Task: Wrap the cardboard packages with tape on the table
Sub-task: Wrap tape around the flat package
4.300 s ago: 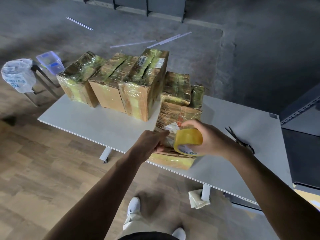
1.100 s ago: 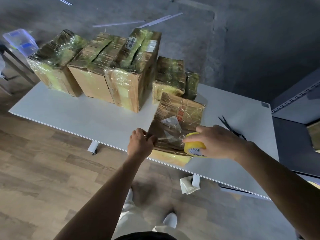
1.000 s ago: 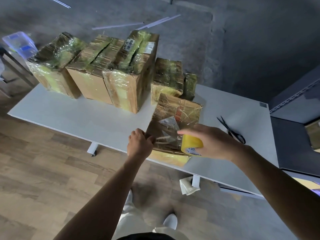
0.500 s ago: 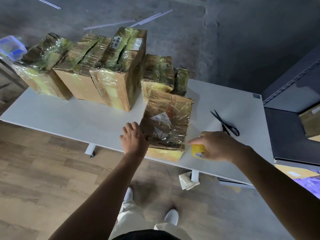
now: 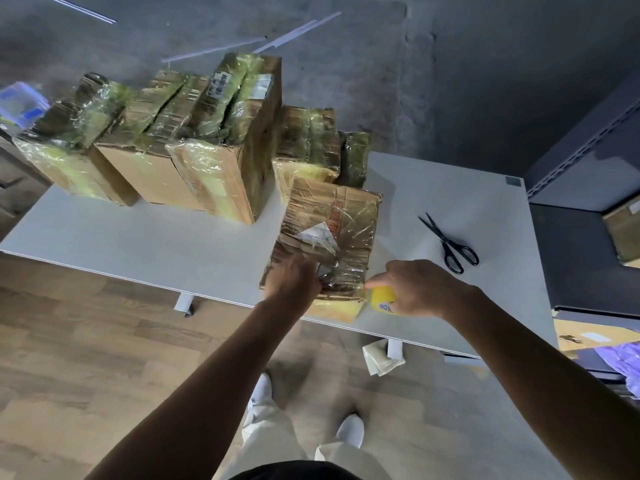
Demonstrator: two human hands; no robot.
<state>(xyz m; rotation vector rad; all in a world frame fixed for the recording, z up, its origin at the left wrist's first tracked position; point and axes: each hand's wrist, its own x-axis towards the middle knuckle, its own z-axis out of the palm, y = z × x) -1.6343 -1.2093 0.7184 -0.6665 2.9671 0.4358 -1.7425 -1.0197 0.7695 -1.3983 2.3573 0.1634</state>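
On the near package (image 5: 332,230), left hand (image 5: 292,282) lies blurred, grip unclear; right hand (image 5: 415,289) grips the tape roll (image 5: 382,299).

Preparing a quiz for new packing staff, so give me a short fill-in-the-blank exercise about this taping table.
The tape roll gripped by the right hand is ___ in colour.
The black scissors lie on the table to the ___ of the nearest package.
The person's shoes are ___.
Missing words: yellow; right; white.
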